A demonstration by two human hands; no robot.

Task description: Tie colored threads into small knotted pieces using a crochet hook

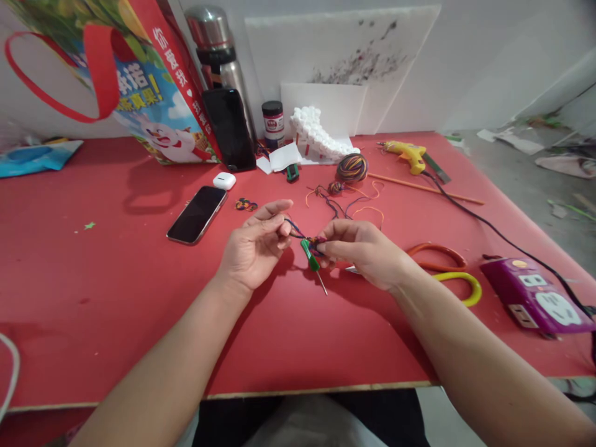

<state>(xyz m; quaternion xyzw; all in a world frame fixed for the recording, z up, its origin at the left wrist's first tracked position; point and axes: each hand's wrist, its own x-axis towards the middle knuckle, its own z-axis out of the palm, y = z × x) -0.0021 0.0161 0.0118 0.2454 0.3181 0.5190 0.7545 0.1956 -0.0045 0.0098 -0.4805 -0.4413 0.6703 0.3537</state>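
One red-topped bench [116, 298] is set against a white wall [488, 49], with grey, littered floor [507, 166] seen at right.

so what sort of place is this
Looks like a craft table, perhaps at home or in a small workshop: a ball of yarn, a yellow glue gun and scissors show it.

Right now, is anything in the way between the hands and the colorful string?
Nothing visible is: the right hand pinches the knotted string, and the left hand holds strands leading to it. The green-handled tool is just beside, not between.
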